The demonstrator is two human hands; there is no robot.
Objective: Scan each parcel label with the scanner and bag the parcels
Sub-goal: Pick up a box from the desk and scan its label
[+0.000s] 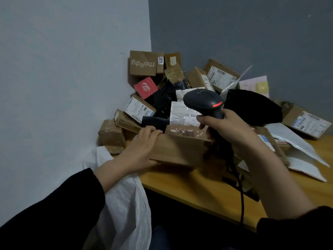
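Two hands are at work at the corner of the table (198,188). The left hand (140,147) grips the near-left end of a long cardboard parcel (180,148), fingers curled over its top edge. The right hand (227,130) is wrapped round the handle of the scanner (203,101), whose head hovers just above the parcel's far edge with a red light glowing on its back. The parcel lies at the front of the heap of parcels (162,87) piled into the corner. The white bag (126,195) hangs just off the table's left edge, below the left wrist.

From where I stand, the scan is the step in hand, and it looks fiddly. The label (185,132) on the parcel's top face seems torn and patchy. I'd say the left hand should tilt that face up toward the scanner's window rather than leave it flat. The right hand should draw the head back a little, so the beam covers the whole barcode and not some loose label in the heap behind. The cable (241,195) trails down over the table edge and wants to be clear of the box when it swings left toward the bag. A box this long may sag when held by one end, so a firm hold matters
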